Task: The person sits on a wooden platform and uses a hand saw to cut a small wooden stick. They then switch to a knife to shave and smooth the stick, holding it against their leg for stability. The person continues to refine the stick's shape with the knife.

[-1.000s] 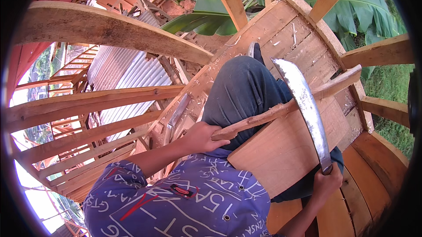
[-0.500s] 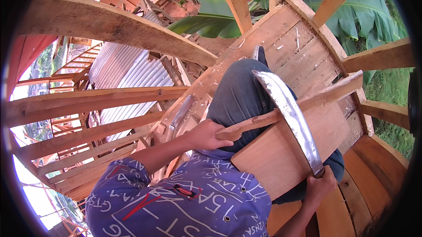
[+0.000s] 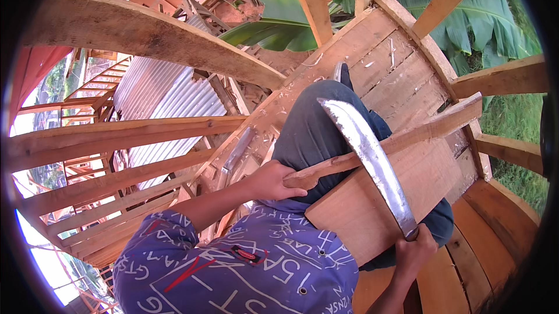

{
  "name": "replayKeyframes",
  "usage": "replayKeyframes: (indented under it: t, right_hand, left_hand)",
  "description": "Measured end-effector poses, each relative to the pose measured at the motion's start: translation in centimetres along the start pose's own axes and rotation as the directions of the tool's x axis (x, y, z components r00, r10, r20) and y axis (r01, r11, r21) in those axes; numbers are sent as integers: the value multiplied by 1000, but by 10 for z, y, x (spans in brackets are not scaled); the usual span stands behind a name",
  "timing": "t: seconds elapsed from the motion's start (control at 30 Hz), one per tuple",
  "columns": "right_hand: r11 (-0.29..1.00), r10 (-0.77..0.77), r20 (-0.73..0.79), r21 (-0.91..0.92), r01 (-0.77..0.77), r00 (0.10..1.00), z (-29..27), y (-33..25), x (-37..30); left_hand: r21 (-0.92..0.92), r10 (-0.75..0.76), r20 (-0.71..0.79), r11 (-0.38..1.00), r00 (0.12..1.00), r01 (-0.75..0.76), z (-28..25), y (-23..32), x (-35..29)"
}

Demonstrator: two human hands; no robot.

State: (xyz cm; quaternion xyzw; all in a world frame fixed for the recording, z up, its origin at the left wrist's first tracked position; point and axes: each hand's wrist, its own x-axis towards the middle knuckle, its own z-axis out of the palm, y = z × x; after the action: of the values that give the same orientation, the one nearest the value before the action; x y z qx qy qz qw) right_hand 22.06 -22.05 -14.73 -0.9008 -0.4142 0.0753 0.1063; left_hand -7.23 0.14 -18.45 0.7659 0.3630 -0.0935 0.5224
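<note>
My left hand (image 3: pixel 273 181) grips the near end of a narrow wooden strip (image 3: pixel 434 126), which runs away to the right and tapers toward my fingers. In my right hand (image 3: pixel 416 248) is the handle of a machete, largely hidden by my fingers. Its long, curved, shiny blade (image 3: pixel 375 165) crosses over the strip and points up and to the left. A wide flat board (image 3: pixel 361 215) lies slanted across my lap, under blade and strip. One bent knee (image 3: pixel 314 119) in dark trousers rises beyond the strip.
Wood shavings (image 3: pixel 392 52) litter the plank floor (image 3: pixel 402 78). A second long blade-like metal tool (image 3: pixel 237 150) lies at my left. Timber beams (image 3: pixel 145 34) fan out around me. Corrugated metal sheets (image 3: pixel 169 104) lie lower down to the left; large green leaves (image 3: pixel 460 14) hang beyond the far edge.
The machete has shifted left along the strip, its tip moving left and slightly down. My right hand has moved a little left with it; my left hand and the strip are nearly still.
</note>
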Motion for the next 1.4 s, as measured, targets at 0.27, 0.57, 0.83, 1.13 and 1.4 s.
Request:
replayKeyframes:
  t: [0.27, 0.57, 0.83, 1.13, 1.4]
  right_hand:
    - [1000, 16, 23, -27, -15, 1000, 1, 6, -2]
    - [997, 78, 42, -15, -78, 996, -3, 10, -1]
    - [995, 83, 21, -53, -81, 996, -1, 20, -3]
    - [990, 84, -26, -109, -86, 996, 5, 21, -6]
    - [987, 34, -70, -153, -44, 997, 3, 32, 0]
  left_hand:
    - [-14, -17, -6, 1000, 1000, 17, 3, -1, 1]
    - [-1, 13, -38, 1000, 999, -13, 3, 1, 3]
    - [-63, -77, 37, 995, 996, 79, -3, 12, 3]
    - [-169, -100, 44, 980, 994, 106, 3, 6, 2]
    - [-127, -61, 26, 990, 998, 64, 4, 3, 1]
